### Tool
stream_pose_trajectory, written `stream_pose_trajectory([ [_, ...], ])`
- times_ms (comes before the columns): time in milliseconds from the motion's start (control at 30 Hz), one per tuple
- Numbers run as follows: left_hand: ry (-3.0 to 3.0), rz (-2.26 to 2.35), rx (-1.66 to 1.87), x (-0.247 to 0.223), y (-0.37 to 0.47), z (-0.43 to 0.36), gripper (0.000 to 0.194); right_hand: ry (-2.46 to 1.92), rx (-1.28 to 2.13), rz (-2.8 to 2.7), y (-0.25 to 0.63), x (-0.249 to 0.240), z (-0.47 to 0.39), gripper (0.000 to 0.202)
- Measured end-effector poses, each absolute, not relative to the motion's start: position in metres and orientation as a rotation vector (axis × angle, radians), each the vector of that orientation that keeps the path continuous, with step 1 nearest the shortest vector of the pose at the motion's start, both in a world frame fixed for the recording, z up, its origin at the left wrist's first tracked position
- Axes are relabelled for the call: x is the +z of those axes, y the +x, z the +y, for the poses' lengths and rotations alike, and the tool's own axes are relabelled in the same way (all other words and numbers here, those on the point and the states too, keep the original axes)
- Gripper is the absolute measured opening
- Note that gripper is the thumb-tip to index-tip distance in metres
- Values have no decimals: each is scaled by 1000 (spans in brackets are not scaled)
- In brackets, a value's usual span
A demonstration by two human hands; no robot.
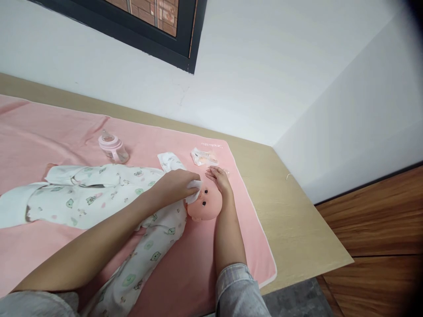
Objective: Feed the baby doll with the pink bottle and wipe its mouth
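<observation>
White wipe [193, 190] on doll's face [205, 203]

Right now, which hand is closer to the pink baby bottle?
Left. The left hand, wiping the doll's face, sits nearer the pink plastic baby bottle; the right hand rests farther away, beyond the doll's head.

You are standing in what looks like a room of a home, set up for baby care. You are looking down at a light wooden table [294, 220] pushed into the corner of plain white walls [264, 79], with a dark-framed window [158, 31] above and wooden flooring [380, 246] beside. A pink blanket [33, 132] is covering the table, and a baby bottle [114, 149] is standing on it.
</observation>
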State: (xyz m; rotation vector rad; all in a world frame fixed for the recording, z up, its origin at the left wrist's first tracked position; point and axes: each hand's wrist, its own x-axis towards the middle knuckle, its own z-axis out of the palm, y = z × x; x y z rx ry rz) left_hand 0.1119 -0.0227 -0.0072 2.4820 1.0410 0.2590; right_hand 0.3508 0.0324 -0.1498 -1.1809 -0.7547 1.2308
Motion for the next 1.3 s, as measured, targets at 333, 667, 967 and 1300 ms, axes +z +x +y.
stream_pose_trajectory([
  [333,2502,1018,197,2,99,-17,11,-1176,1223,-737,348,-144,30,21],
  [667,2609,880,114,-7,101,-26,20,-1173,1205,-771,347,-143,27,21],
  [967,2656,896,160,-11,100,-27,20,-1182,1213,-765,349,-147,30,18],
  [1300,2649,945,130,-12,100,-21,17,-1188,1214,-754,350,-148,31,15],
])
